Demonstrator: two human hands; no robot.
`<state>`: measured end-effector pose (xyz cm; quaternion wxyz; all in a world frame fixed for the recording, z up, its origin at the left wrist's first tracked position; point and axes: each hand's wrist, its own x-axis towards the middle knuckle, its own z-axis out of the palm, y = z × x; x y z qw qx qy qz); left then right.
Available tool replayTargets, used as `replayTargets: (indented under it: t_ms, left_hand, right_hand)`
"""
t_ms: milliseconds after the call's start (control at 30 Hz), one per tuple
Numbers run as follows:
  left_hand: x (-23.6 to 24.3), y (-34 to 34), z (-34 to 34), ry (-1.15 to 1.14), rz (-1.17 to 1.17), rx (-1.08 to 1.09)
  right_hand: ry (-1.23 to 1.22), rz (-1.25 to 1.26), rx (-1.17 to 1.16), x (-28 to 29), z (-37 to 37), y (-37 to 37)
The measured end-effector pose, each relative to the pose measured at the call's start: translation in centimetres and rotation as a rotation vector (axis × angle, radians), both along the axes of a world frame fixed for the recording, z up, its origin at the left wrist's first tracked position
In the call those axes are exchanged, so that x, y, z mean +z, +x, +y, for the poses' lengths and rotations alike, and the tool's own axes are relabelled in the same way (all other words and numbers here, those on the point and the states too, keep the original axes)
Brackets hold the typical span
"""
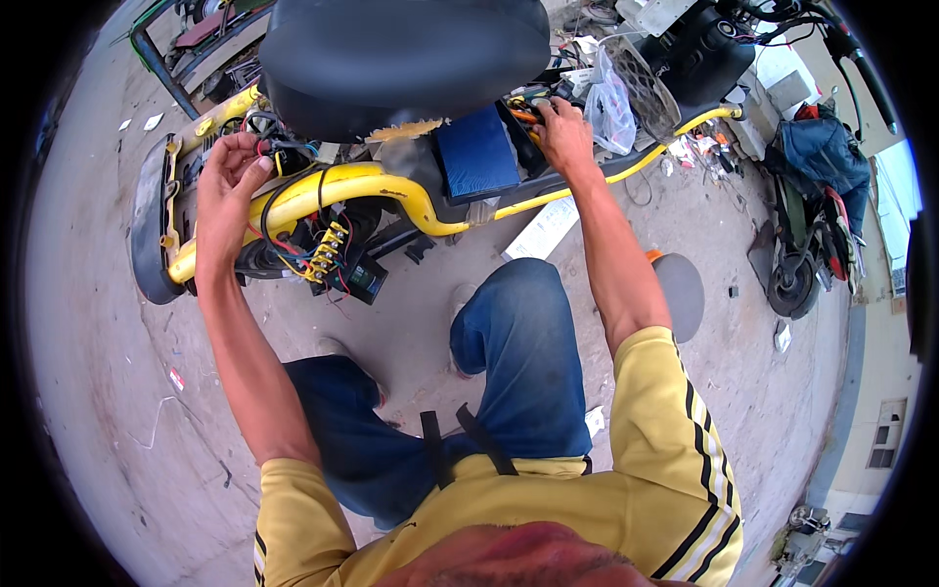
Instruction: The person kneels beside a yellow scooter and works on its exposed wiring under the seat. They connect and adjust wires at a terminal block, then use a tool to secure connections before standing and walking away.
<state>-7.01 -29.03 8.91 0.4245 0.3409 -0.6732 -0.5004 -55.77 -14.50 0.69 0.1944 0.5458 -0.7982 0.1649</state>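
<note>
A yellow-framed electric scooter or motorbike stands before me, with its yellow frame tube (pixel 337 186) running left to right. My left hand (pixel 230 176) is at its rear left, thumb and fingers pinched on a wire (pixel 262 147) with a red end. Below the tube hangs a yellow terminal strip (pixel 328 252) with several wires, beside a black box (pixel 364 280). On the right, my right hand (pixel 567 137) reaches into a pile of tools on the footboard. Its bent fingers are beside an orange-handled tool (pixel 526 115); what they grip, if anything, is hidden.
The black seat (pixel 401 59) overhangs the frame. A dark blue box (pixel 477 155) and a clear plastic bag (pixel 611 103) rest on the footboard. A white carton (pixel 541 230) lies on the floor near a round grey stool (pixel 677 293). Another scooter (pixel 792 264) is at right.
</note>
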Motion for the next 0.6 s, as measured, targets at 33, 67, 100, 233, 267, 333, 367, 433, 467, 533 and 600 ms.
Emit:
replayTargets:
  t_ms: [33,67,100,233,267,333,367,433,467,533,600]
  left_hand:
    - [0.1,0.1,0.1,0.003,-0.007,0.008]
    - [0.2,0.1,0.2,0.006,-0.013,0.012]
    - [0.3,0.1,0.4,0.008,-0.017,0.022]
    - [-0.2,-0.5,0.4,-0.095,-0.1,0.095]
    - [-0.6,-0.3,0.2,-0.153,-0.158,0.14]
    - [1.0,-0.5,1.5,-0.319,-0.314,0.376]
    - [2.2,-0.6,2.3,-0.408,-0.389,0.5]
    - [4.7,-0.8,4.0,-0.64,-0.114,0.697]
    - [6.2,-0.6,5.3,-0.886,-0.025,0.722]
    - [11.7,0.7,11.4,-1.131,0.224,0.719]
    - [15.9,2.3,18.0,-1.528,0.654,0.624]
  right_hand:
    - [-0.076,0.008,0.038,0.2,0.3,1.0]
    - [-0.152,0.017,0.072,0.5,1.4,1.8]
    - [-0.229,0.027,0.11,1.1,2.6,3.2]
    - [-0.419,-0.27,0.14,-1.8,13.1,8.8]
    - [-0.374,-0.408,0.091,-2.9,16.2,10.8]
    - [-0.402,-1.05,-0.02,-6.8,22.5,14.1]
    - [-0.371,-1.3,-0.153,-8.8,25.6,15.1]
    - [-0.246,-1.655,-0.294,-12.8,32.3,16.1]
    - [-0.157,-1.758,-0.302,-14.1,34.6,16.4]
    - [-0.074,-1.653,-0.217,-11.2,35.3,17.5]
    - [-0.074,-1.429,-0.125,-7.0,35.3,18.7]
